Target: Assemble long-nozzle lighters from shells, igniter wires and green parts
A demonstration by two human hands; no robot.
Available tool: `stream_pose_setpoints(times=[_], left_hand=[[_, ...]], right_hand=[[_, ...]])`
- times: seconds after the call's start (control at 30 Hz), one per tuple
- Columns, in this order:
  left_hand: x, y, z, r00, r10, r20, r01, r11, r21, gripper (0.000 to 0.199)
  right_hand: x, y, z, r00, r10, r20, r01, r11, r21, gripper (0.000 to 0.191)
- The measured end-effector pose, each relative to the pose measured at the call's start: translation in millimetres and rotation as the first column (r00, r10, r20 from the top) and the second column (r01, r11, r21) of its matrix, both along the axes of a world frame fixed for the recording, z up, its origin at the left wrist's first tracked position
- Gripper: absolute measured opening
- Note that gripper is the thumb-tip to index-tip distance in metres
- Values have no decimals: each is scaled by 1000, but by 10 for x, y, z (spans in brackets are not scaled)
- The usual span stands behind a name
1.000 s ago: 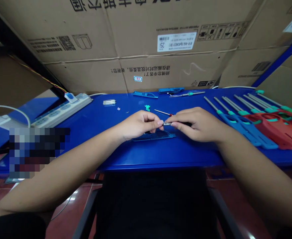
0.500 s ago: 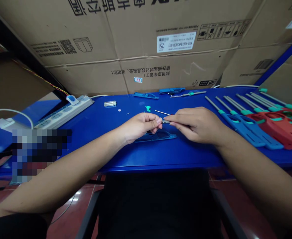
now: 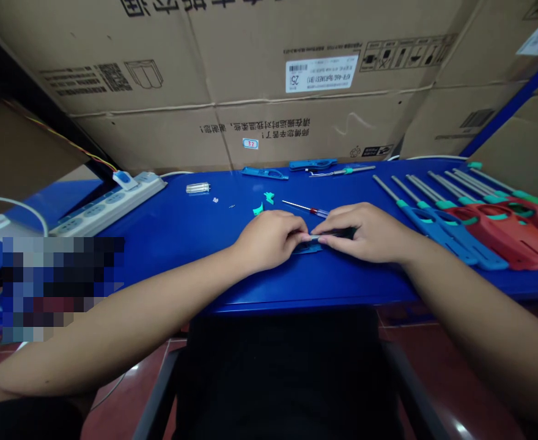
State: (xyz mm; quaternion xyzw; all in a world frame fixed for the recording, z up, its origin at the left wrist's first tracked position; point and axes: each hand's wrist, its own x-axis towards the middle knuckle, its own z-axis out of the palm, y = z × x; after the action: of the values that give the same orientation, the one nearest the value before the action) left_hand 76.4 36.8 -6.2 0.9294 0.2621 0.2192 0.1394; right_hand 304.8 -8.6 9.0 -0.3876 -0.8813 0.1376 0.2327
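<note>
My left hand (image 3: 273,242) and my right hand (image 3: 365,233) meet at their fingertips, each closed in a pinch. Between them sits a small pale part (image 3: 314,238), too covered to name more exactly. Right under the fingers lies a blue lighter shell half (image 3: 308,248), mostly hidden by my left hand. A screwdriver (image 3: 313,210) with a red collar and clear handle lies just beyond my right hand. Two small green plastic pieces, one curved (image 3: 258,209) and one jagged (image 3: 269,197), lie past my left hand.
Blue and red long-nosed lighters (image 3: 502,229) lie in a row at right. Along the back are blue shells (image 3: 265,173) and a metal lighter tube (image 3: 359,170). A clear fuel tank (image 3: 198,188) and a power strip (image 3: 113,205) are at left. Cardboard (image 3: 195,140) stands behind.
Both hands have come down onto the blue shell half with the small pale part, my left hand shifting right. The curved green piece and the screwdriver's handle now show.
</note>
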Motion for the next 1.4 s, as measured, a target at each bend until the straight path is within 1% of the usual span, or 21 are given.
stream_pose_setpoints(times=[0.07, 0.23, 0.33, 0.4, 0.6, 0.77, 0.9, 1.03, 1.23, 1.4], left_hand=[[39, -13, -32, 998, -15, -59, 19, 998, 62, 20], [77, -53, -45, 985, -13, -173, 31, 994, 101, 20], [82, -83, -28, 980, -4, -199, 30, 991, 129, 21], [84, -96, -21, 979, -19, -202, 46, 990, 131, 21], [74, -77, -16, 980, -97, -175, 113, 990, 82, 18], [44, -44, 4, 975, -165, -148, 169, 986, 12, 21], [29, -11, 2, 970, -199, -141, 201, 980, 3, 20], [18, 2, -6, 967, -213, -141, 216, 976, 6, 21], [6, 14, -13, 969, -236, -76, 232, 971, -54, 20], [-3, 57, -37, 981, -195, -18, 193, 978, -81, 24]], right_hand=[[15, -19, -29, 1000, -7, 19, 7, 1000, -11, 22], [11, -55, -70, 996, -13, 94, 14, 1000, -5, 23], [14, -81, -74, 992, -38, 120, 39, 999, -2, 23], [22, -104, -78, 990, -55, 128, 56, 998, -9, 23], [38, -143, -94, 985, -91, 148, 93, 996, -6, 23], [42, -136, -79, 980, -95, 177, 97, 995, -5, 26], [46, -144, -66, 973, -100, 206, 101, 995, 9, 26], [37, -145, -73, 968, -107, 226, 104, 994, 27, 27], [42, -125, -98, 962, -110, 251, 104, 994, 39, 28], [56, -118, -104, 965, -92, 244, 79, 995, 61, 28]])
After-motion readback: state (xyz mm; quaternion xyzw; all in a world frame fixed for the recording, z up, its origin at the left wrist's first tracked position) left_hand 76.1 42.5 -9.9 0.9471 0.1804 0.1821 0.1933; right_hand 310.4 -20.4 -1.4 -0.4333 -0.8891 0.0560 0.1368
